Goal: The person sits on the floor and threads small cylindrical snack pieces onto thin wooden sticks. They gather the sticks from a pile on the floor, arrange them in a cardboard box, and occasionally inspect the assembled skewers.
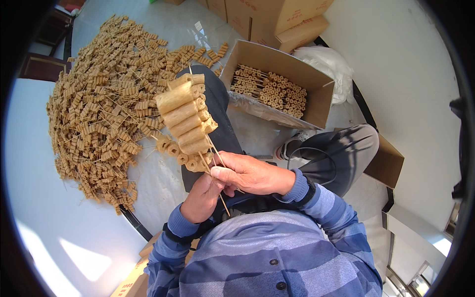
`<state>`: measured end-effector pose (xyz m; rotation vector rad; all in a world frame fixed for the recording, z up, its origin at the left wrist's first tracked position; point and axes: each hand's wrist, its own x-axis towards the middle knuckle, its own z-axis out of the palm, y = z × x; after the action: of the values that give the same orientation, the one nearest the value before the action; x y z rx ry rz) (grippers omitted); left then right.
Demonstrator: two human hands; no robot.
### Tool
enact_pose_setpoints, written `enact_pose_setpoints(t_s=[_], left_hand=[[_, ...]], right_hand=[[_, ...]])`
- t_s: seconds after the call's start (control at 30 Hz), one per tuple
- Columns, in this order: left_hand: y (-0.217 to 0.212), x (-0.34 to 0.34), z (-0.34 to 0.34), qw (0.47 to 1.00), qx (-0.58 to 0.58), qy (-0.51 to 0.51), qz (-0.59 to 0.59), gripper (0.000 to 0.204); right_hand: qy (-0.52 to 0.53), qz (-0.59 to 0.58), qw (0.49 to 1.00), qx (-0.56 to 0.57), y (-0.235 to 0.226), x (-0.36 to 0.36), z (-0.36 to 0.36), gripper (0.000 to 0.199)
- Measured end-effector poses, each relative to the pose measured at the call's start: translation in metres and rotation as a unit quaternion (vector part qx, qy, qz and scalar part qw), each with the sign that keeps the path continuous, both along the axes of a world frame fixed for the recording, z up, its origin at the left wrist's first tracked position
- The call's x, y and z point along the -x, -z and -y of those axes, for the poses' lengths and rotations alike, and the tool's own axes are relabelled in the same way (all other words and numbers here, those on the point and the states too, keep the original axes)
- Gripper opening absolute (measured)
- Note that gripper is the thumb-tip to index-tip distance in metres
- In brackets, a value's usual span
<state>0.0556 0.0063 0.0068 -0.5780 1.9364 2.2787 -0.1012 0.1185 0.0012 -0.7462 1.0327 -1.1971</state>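
Note:
Several skewers of tan, hollow rolls [184,118], which look like rolled bean curd skin, are held up in front of my lap on thin wooden sticks. My right hand [255,174] is closed around the sticks, its thumb pressed on them below the rolls. Just beneath it, my left hand [200,199] is closed too, gripping the lower sticks, with the fingers of both hands touching. Another skewer of rolls [185,157] hangs lower and tilts to the left. How many sticks each hand holds is hidden.
A large heap of similar skewers [99,109] covers the floor at left. Ahead, an open cardboard box [282,59] holds rows of stacked skewers [272,89]. Further cartons [257,20] stand behind it, beside a white plastic bag [331,69]. Another carton [385,161] is right of my knee.

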Motion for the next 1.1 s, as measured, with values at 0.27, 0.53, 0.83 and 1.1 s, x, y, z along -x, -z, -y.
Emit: enact_pose_setpoints(t_s=[0.27, 0.53, 0.83, 1.1], left_hand=[[0.016, 0.016, 0.002, 0.989, -0.115, 0.086, 0.043, 0.029], [0.03, 0.025, -0.006, 0.961, -0.26, 0.062, 0.064, 0.033], [0.026, 0.027, -0.007, 0.971, -0.189, 0.114, 0.091, 0.036], [0.002, 0.015, 0.017, 0.983, -0.028, 0.157, 0.093, 0.043]], right_hand=[[0.051, 0.056, 0.996, -0.049, 0.013, 0.009, -0.009, 0.033], [0.068, 0.049, 0.994, -0.072, -0.009, 0.018, -0.012, 0.037], [0.172, -0.009, 0.985, -0.032, 0.008, 0.002, -0.004, 0.024], [0.24, 0.032, 0.969, -0.058, 0.016, 0.002, -0.003, 0.015]])
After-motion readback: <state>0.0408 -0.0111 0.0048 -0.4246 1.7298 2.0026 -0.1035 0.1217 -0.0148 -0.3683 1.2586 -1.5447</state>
